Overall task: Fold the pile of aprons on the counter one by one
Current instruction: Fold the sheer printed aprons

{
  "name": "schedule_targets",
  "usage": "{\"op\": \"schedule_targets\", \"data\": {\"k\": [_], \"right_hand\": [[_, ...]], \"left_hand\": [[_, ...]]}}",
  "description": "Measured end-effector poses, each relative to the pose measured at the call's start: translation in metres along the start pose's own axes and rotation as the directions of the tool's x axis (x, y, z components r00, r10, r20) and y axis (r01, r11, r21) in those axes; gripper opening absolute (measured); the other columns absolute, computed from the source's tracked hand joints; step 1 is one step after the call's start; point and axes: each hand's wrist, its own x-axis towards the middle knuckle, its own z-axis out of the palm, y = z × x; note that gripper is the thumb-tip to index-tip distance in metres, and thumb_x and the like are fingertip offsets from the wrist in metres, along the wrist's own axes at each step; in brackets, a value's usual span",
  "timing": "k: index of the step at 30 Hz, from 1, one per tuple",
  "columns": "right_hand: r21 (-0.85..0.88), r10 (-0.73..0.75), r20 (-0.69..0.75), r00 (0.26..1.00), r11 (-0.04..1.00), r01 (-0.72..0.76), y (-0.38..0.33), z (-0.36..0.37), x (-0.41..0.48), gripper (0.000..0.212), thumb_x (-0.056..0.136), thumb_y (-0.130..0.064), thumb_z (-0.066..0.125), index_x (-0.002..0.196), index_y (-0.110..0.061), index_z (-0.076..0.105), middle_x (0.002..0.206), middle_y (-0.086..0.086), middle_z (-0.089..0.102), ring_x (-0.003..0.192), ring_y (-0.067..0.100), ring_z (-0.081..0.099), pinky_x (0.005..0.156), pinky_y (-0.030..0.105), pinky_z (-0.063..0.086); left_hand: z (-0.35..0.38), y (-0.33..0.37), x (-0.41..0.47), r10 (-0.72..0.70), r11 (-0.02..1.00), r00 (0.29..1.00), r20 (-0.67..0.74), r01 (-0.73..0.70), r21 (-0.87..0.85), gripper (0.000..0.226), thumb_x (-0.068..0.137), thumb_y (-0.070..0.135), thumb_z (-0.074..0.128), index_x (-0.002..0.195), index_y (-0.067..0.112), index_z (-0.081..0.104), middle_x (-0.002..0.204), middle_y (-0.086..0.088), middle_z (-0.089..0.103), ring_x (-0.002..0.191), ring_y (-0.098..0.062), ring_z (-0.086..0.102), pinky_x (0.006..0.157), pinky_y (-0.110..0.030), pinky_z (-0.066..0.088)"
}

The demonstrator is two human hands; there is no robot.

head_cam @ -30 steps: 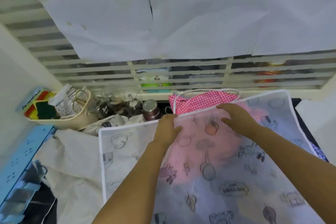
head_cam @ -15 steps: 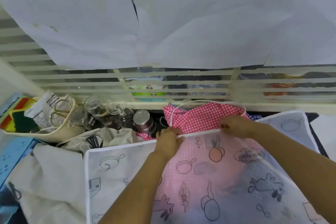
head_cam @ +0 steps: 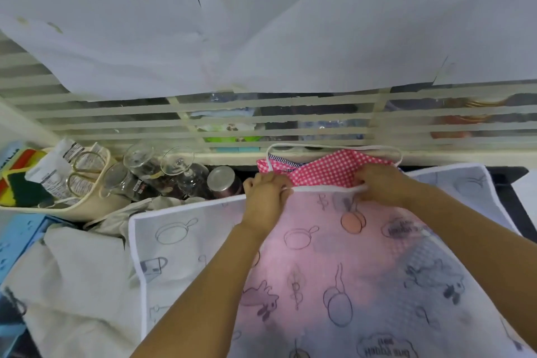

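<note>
The see-through printed apron [head_cam: 180,256] is covering most of the pink checked apron [head_cam: 328,171], which is showing only as a pink haze. The fingertips of the left hand [head_cam: 264,197] and right hand [head_cam: 380,183] are disappearing into the cloth. The near edge is cutting off the printed apron and both forearms. Things behind the slats [head_cam: 290,113] are looking blurred.

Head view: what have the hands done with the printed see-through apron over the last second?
Both hands moved away from the person, up the printed apron. The left hand and right hand, earlier lying on its surface near the top, now pinch its white-trimmed top edge. The pink checked apron beneath, the glasses and the basket stayed put.
</note>
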Motion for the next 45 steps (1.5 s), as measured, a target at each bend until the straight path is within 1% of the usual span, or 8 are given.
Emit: {"op": "schedule_targets", "data": {"k": [6,11,16,21,27,32,37,45], "right_hand": [[-0.268,0.081,-0.308,0.948,0.949,-0.168,-0.002,0.020,-0.006,0.032,0.092,-0.021,0.055,0.124,-0.014,0.056,0.128,0.009,0.057,0.122,0.029,0.049,0.107,0.041,0.032],[-0.108,0.040,-0.525,0.850,0.988,-0.113,-0.019,0.043,-0.025,0.054,0.085,0.000,0.050,0.138,-0.008,0.045,0.148,0.021,0.034,0.139,0.042,0.023,0.117,0.055,0.010],[-0.235,-0.297,-0.400,0.867,0.948,0.216,-0.067,0.099,-0.076,0.048,0.098,-0.021,0.033,0.145,-0.012,0.034,0.154,0.016,0.027,0.143,0.033,0.014,0.115,0.046,0.025],[-0.376,-0.534,-0.175,0.827,0.813,0.445,-0.072,0.145,-0.158,0.056,0.093,-0.048,0.029,0.140,-0.019,0.036,0.146,0.008,0.044,0.133,0.026,0.043,0.101,0.039,0.046],[-0.341,-0.537,0.013,0.844,0.791,0.509,-0.062,0.161,-0.240,0.105,0.058,-0.075,0.066,0.146,-0.032,0.026,0.141,0.001,0.051,0.129,0.023,0.048,0.101,0.036,0.041],[-0.266,-0.406,0.117,0.906,0.866,0.423,-0.055,0.201,-0.289,0.123,0.065,-0.064,0.071,0.145,-0.045,-0.021,0.160,0.001,-0.013,0.144,0.031,-0.020,0.115,0.045,-0.006],[-0.450,-0.201,-0.125,0.972,0.885,0.125,-0.030,0.226,-0.311,0.125,0.048,0.005,0.071,0.153,-0.029,0.012,0.157,0.015,0.021,0.142,0.041,0.013,0.111,0.051,0.010],[-0.432,-0.231,-0.237,0.944,0.895,0.111,-0.028,0.229,-0.329,0.122,0.058,-0.016,0.083,0.152,-0.029,0.007,0.146,0.010,0.044,0.129,0.040,0.045,0.113,0.047,0.022]], "left_hand": [[-0.020,0.010,-0.019,-0.018,0.999,0.977,-0.214,0.010,-0.039,0.037,0.076,-0.003,0.067,0.111,0.009,0.061,0.114,-0.012,0.057,0.100,-0.030,0.054,0.086,-0.035,0.043],[-0.018,-0.003,-0.109,0.001,0.999,0.990,0.144,-0.008,0.052,0.052,0.090,0.051,0.052,0.125,0.012,0.057,0.102,-0.006,0.066,0.091,-0.024,0.063,0.075,-0.027,0.044],[0.003,-0.024,-0.158,-0.158,0.955,0.888,0.432,0.026,0.296,0.114,0.064,0.089,-0.007,0.154,0.020,-0.006,0.161,-0.006,-0.009,0.148,-0.027,-0.009,0.114,-0.047,-0.010],[-0.007,-0.015,-0.187,0.038,0.999,0.989,0.144,-0.043,0.027,0.073,0.089,0.057,0.039,0.148,0.013,0.032,0.151,-0.010,0.033,0.141,-0.028,0.025,0.118,-0.048,0.013],[-0.019,0.012,-0.273,0.395,0.912,0.917,-0.050,-0.399,-0.096,0.023,0.087,0.038,0.061,0.097,0.022,0.049,0.087,0.007,0.053,0.081,-0.008,0.045,0.077,-0.015,0.026],[0.023,0.026,-0.346,0.353,0.913,0.880,0.318,-0.398,0.086,0.076,0.061,0.069,0.067,0.120,0.023,0.050,0.104,0.007,0.053,0.097,-0.013,0.047,0.086,-0.025,0.030],[0.043,0.036,-0.371,0.072,0.929,0.917,0.391,-0.205,0.309,0.132,0.027,0.044,0.092,0.142,0.010,0.036,0.130,-0.011,0.046,0.121,-0.036,0.041,0.102,-0.061,0.038],[0.035,0.015,-0.381,-0.037,0.871,0.927,0.374,-0.154,0.466,0.132,0.031,-0.011,0.076,0.148,0.011,0.019,0.147,-0.015,0.041,0.129,-0.042,0.044,0.091,-0.069,0.037]]}}
